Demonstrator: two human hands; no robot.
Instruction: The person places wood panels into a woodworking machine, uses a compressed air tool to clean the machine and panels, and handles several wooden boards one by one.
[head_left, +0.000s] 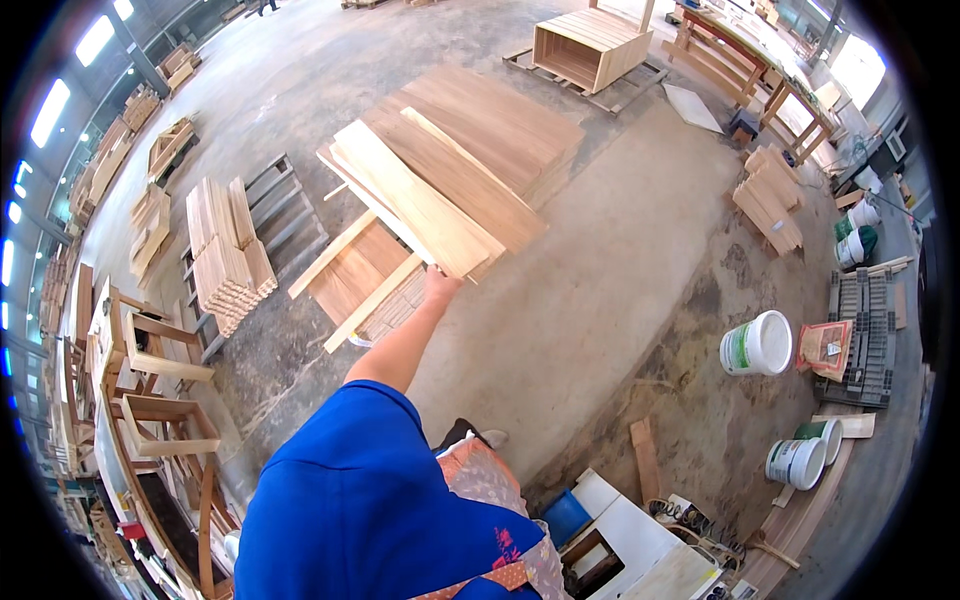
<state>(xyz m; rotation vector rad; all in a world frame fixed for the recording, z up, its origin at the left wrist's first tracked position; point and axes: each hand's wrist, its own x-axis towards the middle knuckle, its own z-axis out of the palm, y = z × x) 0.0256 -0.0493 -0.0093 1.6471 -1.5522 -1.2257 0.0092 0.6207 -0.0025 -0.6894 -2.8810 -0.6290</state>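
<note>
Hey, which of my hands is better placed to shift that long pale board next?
Probably your left hand: it is at the near end of the long pale board, apparently gripping its edge, arm outstretched. Your right hand is out of view, so I can't judge its reach.

- Center: board (405,195) over panel stack (500,115)
- Left of these: plank pile (230,255) on pallet (283,200)
- Behind, to right: box (605,35) on skid (640,90)
- Right: bucket (757,345), bag (825,345) just right of it
- Nearer, right: 2 buckets (795,465) close together
</note>
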